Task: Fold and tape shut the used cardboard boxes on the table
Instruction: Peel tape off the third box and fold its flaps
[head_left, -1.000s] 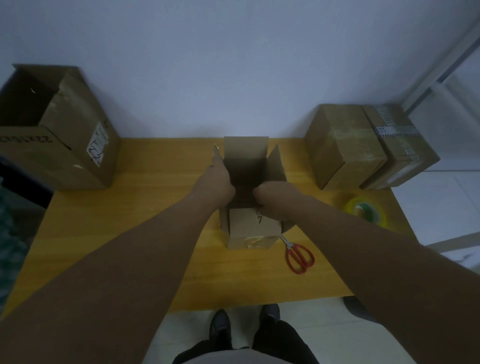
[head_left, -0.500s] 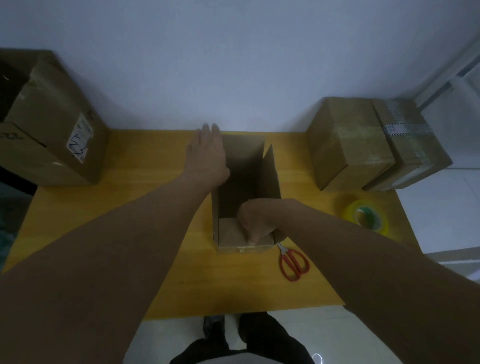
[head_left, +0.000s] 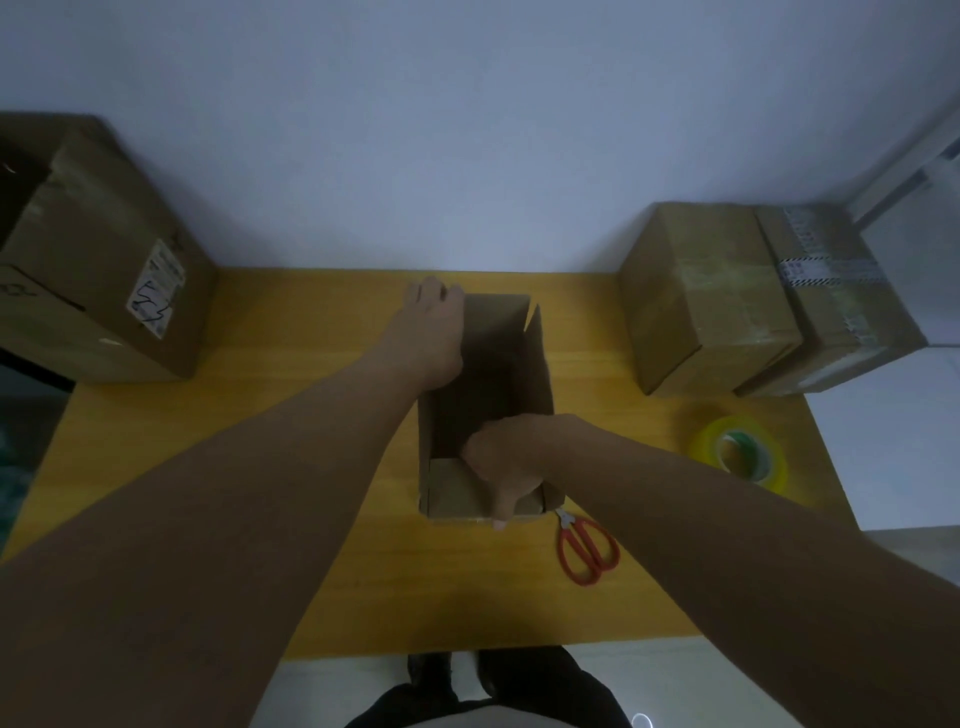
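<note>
A small open cardboard box (head_left: 537, 364) stands in the middle of the yellow wooden table (head_left: 291, 395), its inside dark. My left hand (head_left: 434, 330) lies flat along the box's left flap, fingers stretched toward the wall. My right hand (head_left: 506, 460) presses the near flap (head_left: 449, 488) down inside the box, with its thumb over the front edge. The far and right flaps stand up. A roll of clear yellowish tape (head_left: 740, 452) lies at the right of the table. Red-handled scissors (head_left: 589, 551) lie just right of the box's front corner.
A large open box (head_left: 98, 270) with a white label lies on its side at the far left. Two closed, taped boxes (head_left: 711, 291) (head_left: 831, 301) sit side by side at the far right against the wall. The table's front edge is near my feet.
My left hand moved from the box's rim out along the left flap and flattened. My right hand pushed the near flap down into the box. The view shifted slightly.
</note>
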